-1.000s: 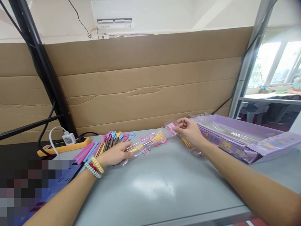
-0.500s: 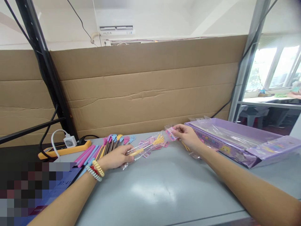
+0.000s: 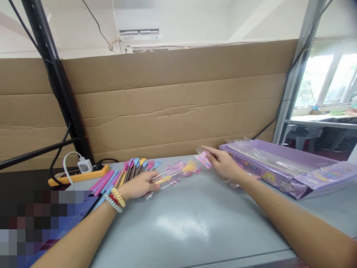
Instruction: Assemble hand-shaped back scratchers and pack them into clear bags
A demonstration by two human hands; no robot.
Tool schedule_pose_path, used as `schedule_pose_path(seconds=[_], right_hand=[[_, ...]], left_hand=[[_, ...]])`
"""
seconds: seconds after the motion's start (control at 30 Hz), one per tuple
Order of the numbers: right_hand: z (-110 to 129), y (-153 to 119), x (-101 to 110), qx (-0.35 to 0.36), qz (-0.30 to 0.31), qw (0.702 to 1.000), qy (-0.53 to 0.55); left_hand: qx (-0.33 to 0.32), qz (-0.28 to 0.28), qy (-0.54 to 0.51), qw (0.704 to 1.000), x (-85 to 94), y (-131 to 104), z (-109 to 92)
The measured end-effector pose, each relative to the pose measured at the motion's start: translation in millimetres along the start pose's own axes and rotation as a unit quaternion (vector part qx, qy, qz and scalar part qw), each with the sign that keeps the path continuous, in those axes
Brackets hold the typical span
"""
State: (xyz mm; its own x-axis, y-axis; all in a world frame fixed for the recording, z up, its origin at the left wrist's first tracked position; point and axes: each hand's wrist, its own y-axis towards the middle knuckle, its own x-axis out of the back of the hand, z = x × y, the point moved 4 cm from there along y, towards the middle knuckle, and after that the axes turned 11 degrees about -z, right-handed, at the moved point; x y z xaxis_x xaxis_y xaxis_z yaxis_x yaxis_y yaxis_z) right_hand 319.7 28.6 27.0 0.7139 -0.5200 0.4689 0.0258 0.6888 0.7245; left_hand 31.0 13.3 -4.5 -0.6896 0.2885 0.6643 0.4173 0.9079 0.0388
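My left hand point(image 3: 141, 185) is closed around the handle of a yellow back scratcher point(image 3: 163, 180), which lies inside a clear plastic bag point(image 3: 178, 173). The scratcher's claw end points right, toward my right hand. At the bag's far end is a pink printed card point(image 3: 204, 159). My right hand point(image 3: 223, 162) holds this card at its right edge, the index finger stretched along its top; the thumb is mostly hidden. Behind the bag lie several more pink cards point(image 3: 180, 165). Left of them is a row of loose back scratchers point(image 3: 134, 169) with pink, blue and yellow claws.
A purple display box point(image 3: 267, 173) with clear bags in it stands at the right. More packaged pieces lie partly under my right wrist. To the left are an orange power strip point(image 3: 78, 175) with a white plug and a blue screen point(image 3: 72, 219). Cardboard point(image 3: 178, 100) walls off the back.
My right index finger has straightened out over the top of the pink card. The left hand keeps its hold on the back scratcher. The whole view has shifted slightly.
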Motion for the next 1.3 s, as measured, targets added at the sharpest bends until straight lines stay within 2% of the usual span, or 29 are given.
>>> schedule_pose_path(seconds=[0.13,0.3,0.5,0.67,0.9,1.17,1.3], right_hand=[[0,-1,0,0.001,0.021,1.000,0.006],[-2,-1,0,-0.044,0.036,0.997,0.045],[-6,1,3,-0.062,0.004,0.997,0.045],[-5,3,7,-0.036,-0.023,0.999,-0.010],[-6,2,6,-0.038,-0.013,0.998,-0.040],[-7,-2,-3,-0.058,0.006,0.998,-0.004],[-8,-6,-11,-0.085,0.051,0.994,0.040]], left_hand=[[0.009,-0.006,-0.002,1.000,0.6,0,0],[0.016,0.001,-0.016,1.000,0.4,-2,-2],[0.009,-0.004,0.004,1.000,0.4,-1,-1],[0.006,-0.013,0.023,1.000,1.0,-2,-2],[-0.007,-0.016,0.045,0.999,1.5,-2,-3],[0.007,0.000,0.015,1.000,0.3,-1,1],[0.007,0.000,0.026,1.000,0.0,-1,0]])
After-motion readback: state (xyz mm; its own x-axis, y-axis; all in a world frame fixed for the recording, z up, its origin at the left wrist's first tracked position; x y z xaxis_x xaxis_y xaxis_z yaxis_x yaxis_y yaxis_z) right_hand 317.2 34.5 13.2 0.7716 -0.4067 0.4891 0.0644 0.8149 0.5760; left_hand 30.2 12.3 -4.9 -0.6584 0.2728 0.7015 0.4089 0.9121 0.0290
